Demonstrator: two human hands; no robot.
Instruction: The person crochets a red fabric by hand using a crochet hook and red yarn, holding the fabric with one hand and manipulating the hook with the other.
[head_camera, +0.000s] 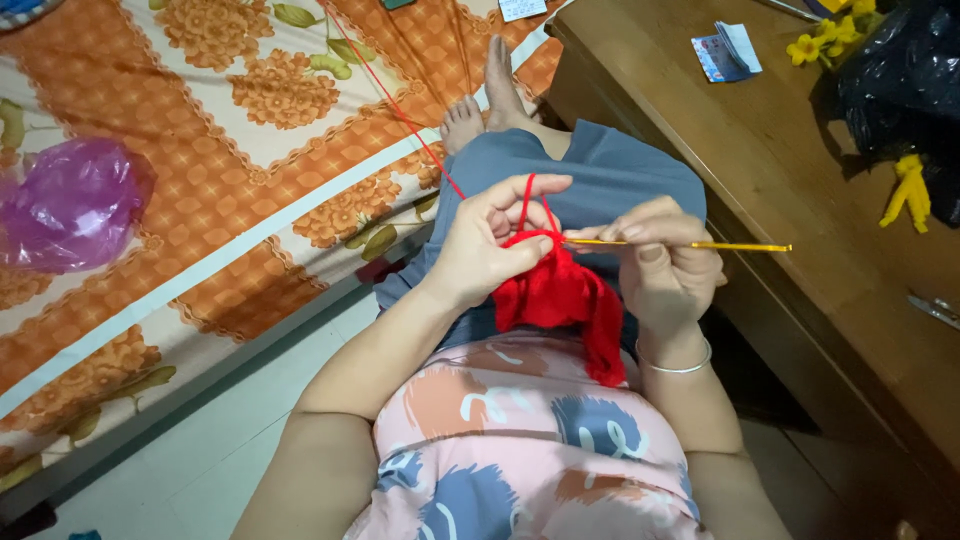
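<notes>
My left hand (490, 240) pinches the top of a red crocheted piece (560, 300) that hangs over my lap. A strand of red yarn (400, 110) loops over my left index finger and runs up and away across the bed. My right hand (660, 265) grips a thin yellow crochet hook (700, 245), held level, with its tip at the red piece between my two hands. A silver bangle (680, 365) circles my right wrist. My knees in grey-blue trousers (600, 170) sit under the work.
A bed with an orange flowered sheet (250, 150) lies to my left, with a purple plastic bag (75, 200) on it. A wooden table (800, 200) stands to my right, holding a black bag (900, 70), yellow flowers (830, 35) and a small packet (725, 50).
</notes>
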